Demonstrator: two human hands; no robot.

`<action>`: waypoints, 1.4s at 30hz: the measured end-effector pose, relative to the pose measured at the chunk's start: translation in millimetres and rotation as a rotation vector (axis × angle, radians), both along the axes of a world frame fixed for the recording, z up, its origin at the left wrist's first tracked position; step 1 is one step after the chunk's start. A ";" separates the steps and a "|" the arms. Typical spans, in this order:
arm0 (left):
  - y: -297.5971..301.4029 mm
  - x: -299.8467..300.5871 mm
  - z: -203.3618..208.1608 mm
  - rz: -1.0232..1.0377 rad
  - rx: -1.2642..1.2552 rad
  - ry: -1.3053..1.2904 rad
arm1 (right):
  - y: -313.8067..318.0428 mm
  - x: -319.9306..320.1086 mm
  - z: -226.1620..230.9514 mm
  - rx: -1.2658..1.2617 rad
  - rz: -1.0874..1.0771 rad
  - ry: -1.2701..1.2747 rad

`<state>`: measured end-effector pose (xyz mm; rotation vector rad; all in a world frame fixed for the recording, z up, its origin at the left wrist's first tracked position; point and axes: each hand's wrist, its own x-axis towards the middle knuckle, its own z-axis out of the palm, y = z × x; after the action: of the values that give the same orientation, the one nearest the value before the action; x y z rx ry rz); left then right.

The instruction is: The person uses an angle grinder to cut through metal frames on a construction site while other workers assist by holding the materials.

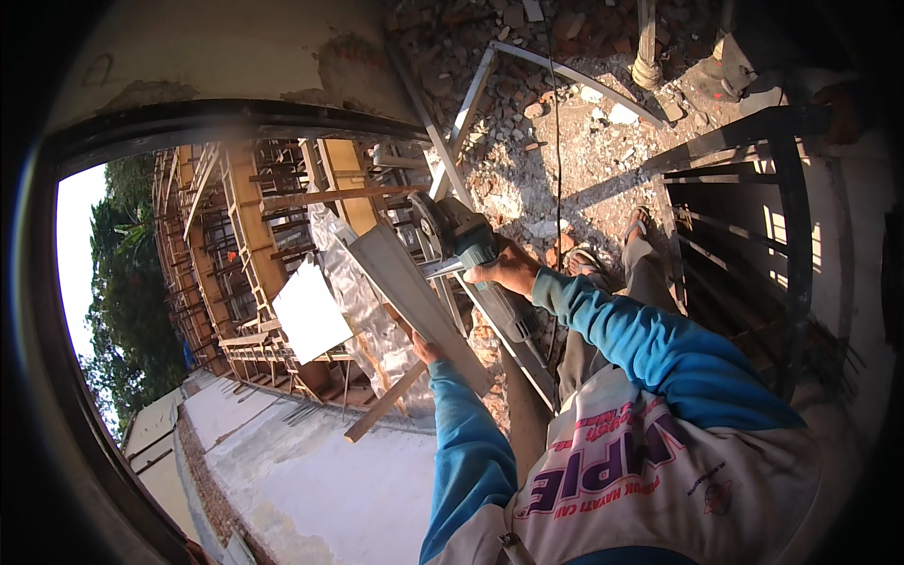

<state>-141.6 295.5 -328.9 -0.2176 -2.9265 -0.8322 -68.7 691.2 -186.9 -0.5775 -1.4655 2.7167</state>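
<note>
My right hand point(508, 270) is wrapped round a green and grey angle grinder point(478, 247). Its round guard and disc point(430, 226) point up and left, close to the far end of a long grey bar point(414, 299). This bar lies slantwise in front of me, flat-sided, perhaps a metal profile. At its left edge my left hand point(427, 348) grips it, with some fingers hidden beneath. A thin wooden strip point(344, 196) crosses near the disc, and another wooden piece point(386, 403) sticks out below my left hand. Whether the disc spins or touches anything, I cannot tell.
Crumpled silvery sheeting point(344, 268) and a white panel point(311, 311) lie beyond the bar, before timber scaffolding point(250, 217). Brick rubble point(527, 113), a bent metal frame point(574, 77) and a dark cable point(557, 151) cover the ground. A dark railing point(791, 217) stands right.
</note>
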 end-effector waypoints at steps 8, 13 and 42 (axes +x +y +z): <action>-1.7 1.6 11.1 -0.013 -0.161 0.061 | -6.5 0.7 5.3 -0.055 -0.107 0.131; 18.4 3.8 33.6 0.020 0.184 -0.105 | -9.4 -7.5 8.6 -0.029 -0.012 0.148; 8.0 1.4 5.5 -0.051 -0.094 -0.124 | -18.9 -18.1 4.7 -0.039 -0.081 0.130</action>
<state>-140.2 303.5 -323.4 -0.2568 -3.0918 -0.7406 -86.8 672.3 -182.2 -0.4410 -1.3332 2.6699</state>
